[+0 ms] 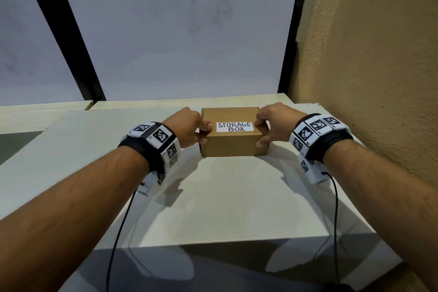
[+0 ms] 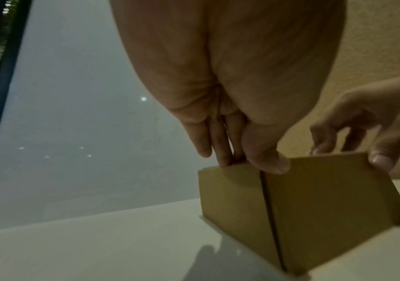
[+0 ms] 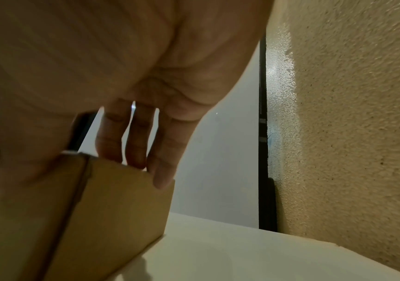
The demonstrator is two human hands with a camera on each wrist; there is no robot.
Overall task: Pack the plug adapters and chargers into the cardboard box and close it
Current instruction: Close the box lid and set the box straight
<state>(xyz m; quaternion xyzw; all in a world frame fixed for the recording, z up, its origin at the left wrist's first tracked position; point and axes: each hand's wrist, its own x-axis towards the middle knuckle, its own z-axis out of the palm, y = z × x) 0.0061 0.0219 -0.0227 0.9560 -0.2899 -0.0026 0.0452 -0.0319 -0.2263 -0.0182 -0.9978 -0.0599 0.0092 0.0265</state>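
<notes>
Brown cardboard fills the middle of my head view: the cardboard box (image 1: 233, 142) sits closed on the pale table (image 1: 213, 197), just above the centre of the frame, with a white label (image 1: 234, 126) on its lid reading "STORAGE BOX". My left hand (image 1: 189, 127) holds the box's left end, thumb on the near top edge and fingers curled over the lid; in the left wrist view that thumb presses the upper corner of the box (image 2: 314, 199) beside a vertical seam. My right hand (image 1: 272, 121) grips the right end, thumb down on the front face, fingers bent over the top; the right wrist view shows my fingers (image 3: 133, 144) hooked over the top edge of the box (image 3: 112, 199). No adapters or chargers show in any view. Both wrists wear black bands with white marker tags, and a thin black cable runs from each toward the lower edge. A textured tan wall (image 1: 379, 54) fills the right side, and a pale window pane (image 1: 177, 31) with dark frames the upper part.
</notes>
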